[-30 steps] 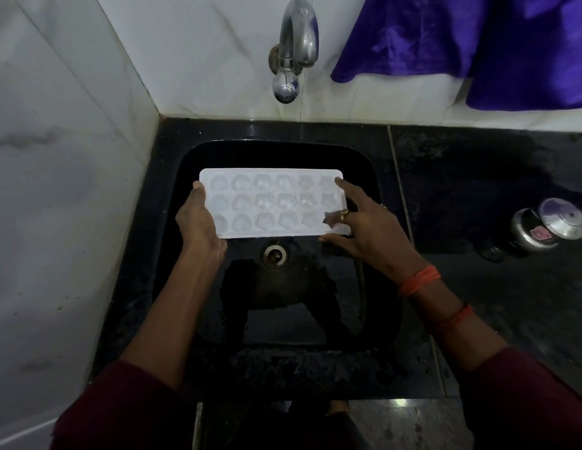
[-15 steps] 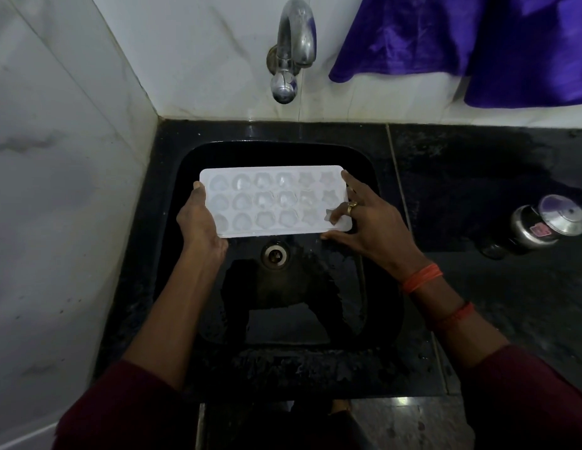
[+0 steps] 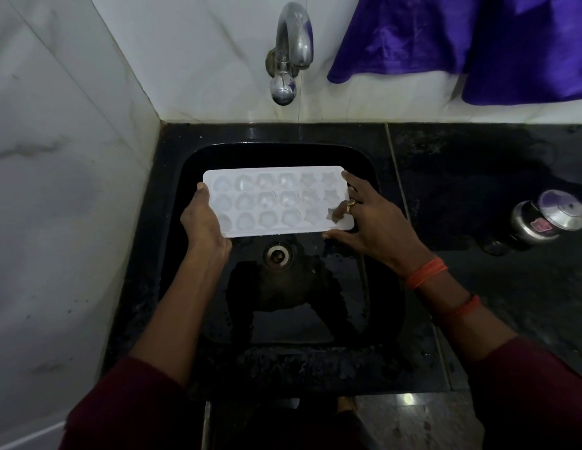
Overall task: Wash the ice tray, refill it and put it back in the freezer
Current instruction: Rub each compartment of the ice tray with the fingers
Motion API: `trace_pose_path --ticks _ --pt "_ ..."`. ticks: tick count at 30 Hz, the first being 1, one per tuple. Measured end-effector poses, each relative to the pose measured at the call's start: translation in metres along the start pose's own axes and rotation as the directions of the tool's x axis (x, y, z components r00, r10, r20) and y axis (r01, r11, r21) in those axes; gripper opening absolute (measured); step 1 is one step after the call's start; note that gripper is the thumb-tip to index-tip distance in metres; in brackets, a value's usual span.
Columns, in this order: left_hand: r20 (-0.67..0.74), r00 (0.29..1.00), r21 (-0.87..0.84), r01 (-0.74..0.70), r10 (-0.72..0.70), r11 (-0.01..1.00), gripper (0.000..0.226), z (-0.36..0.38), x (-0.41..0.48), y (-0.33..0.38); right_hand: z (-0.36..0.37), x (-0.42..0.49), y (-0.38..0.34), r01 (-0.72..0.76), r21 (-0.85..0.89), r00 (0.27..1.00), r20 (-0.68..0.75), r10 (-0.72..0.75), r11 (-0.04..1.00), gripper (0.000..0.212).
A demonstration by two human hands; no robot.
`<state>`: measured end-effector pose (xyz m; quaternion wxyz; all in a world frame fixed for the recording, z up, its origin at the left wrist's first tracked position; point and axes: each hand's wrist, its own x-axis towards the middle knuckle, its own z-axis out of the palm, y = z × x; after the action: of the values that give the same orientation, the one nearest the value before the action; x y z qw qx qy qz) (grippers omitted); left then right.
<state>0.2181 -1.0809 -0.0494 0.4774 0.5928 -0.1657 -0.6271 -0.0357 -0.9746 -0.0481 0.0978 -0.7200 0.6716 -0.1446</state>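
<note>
The white plastic ice tray (image 3: 278,202) with little star-shaped cups is held flat over the black square sink (image 3: 385,241), in the middle of the frame. The left hand (image 3: 203,220) grips its left end. The right hand (image 3: 369,222), fingers spread, holds its right end. The shiny metal tap (image 3: 291,50) sits at the top.

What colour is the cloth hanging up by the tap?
The hanging satin cloth is bright purple, shiny and plain, with no pattern. It shows best in the head view, top right beside the metal tap.

Ice tray (image 3: 276,200) over the sink (image 3: 385,306), below the tap (image 3: 291,50).
</note>
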Motion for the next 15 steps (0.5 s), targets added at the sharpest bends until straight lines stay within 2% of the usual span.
trace_pose_path --ticks 4,7,11,15 --pt "-0.012 1.000 -0.005 0.001 -0.001 1.000 0.032 0.0017 -0.0038 0.0001 -0.0016 -0.0009 0.0005 0.006 -0.015 1.000 0.001 -0.006 1.000 0.047" --pt "-0.001 1.000 -0.010 -0.002 0.002 1.000 0.034 0.0028 -0.0061 0.0002 -0.0016 -0.0010 0.0000 0.003 -0.010 0.999 0.033 -0.002 1.000 0.056" --pt "-0.001 1.000 -0.001 -0.009 0.009 1.000 0.035 0.0030 -0.0074 0.0003 -0.0013 -0.0013 -0.0010 0.002 -0.049 0.998 0.055 0.001 0.999 0.047" --pt "-0.009 1.000 0.006 -0.006 0.006 1.000 0.032 0.0022 -0.0087 0.0011 -0.0031 -0.0021 -0.0022 0.000 -0.036 0.999 0.038 0.001 0.999 0.048"
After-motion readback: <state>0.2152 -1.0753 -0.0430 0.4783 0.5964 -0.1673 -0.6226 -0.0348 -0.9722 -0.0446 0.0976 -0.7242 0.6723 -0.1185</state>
